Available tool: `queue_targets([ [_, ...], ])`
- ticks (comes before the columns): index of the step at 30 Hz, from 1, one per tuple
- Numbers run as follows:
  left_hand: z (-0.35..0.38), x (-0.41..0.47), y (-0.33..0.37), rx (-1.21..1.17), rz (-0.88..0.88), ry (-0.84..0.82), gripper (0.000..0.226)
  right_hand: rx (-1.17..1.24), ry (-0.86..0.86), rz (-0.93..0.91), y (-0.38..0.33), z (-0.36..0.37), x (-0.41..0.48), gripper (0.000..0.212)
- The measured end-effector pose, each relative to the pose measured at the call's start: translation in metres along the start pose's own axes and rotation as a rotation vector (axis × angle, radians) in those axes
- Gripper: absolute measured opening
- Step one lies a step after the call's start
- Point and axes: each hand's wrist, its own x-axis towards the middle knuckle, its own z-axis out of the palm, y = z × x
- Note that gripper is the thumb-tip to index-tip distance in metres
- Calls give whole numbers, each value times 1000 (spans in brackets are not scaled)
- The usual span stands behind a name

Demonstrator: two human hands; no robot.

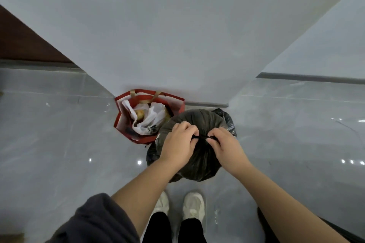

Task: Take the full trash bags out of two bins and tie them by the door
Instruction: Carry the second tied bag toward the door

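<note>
Knotting the neck of a full black trash bag (197, 156) on the floor by the wall.

Left of the grip, a red paper bag (126, 122) holds crumpled white plastic and something yellowish. Left hand (178, 144) and right hand (225, 147) each pinch a twisted black strand at the bag's top. Thin, soft, probably slippery film; it looks heavy, so lifting by the gathered neck seems wisest.

Black trash bag (197, 124): full, on the grey floor (59, 144) at centre.
Left hand (178, 142): pinching the bag's neck.
Right hand (225, 144): pinching it opposite.
Red paper bag (122, 122): at 10 o'clock, touching the trash bag.
White shoes (193, 205): at 6 o'clock.
</note>
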Motion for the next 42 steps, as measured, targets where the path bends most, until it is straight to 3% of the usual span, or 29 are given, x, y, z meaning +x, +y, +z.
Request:
queue_targets([
  [7, 77, 77, 4, -63, 93, -18, 8, -59, 208, 241, 89, 25, 39, 11],
  [12, 124, 113, 8, -145, 103, 30, 6, 44, 351, 302, 136, 43, 66, 7],
  [20, 167, 130, -21, -211, 156, -21, 7, 70, 416, 309, 168, 79, 71, 9],
  [22, 173, 140, -39, -221, 123, -54, 7, 67, 391, 333, 171, 95, 87, 3],
  [25, 185, 144, -70, -115, 85, -191, 22, 8, 265, 350, 183, 121, 102, 10],
  [28, 201, 130, -90, 172, 138, -346, 65, 8, 135, 341, 195, 131, 104, 32],
  [31, 214, 116, -99, 432, 111, -298, 99, -70, 89, 308, 205, 131, 92, 65],
  [34, 225, 118, -109, 499, 37, -273, 103, -235, -36, 263, 213, 139, 82, 77],
  [42, 207, 119, -95, 648, -10, -341, 95, -347, -230, 387, 201, 132, 93, 79],
])
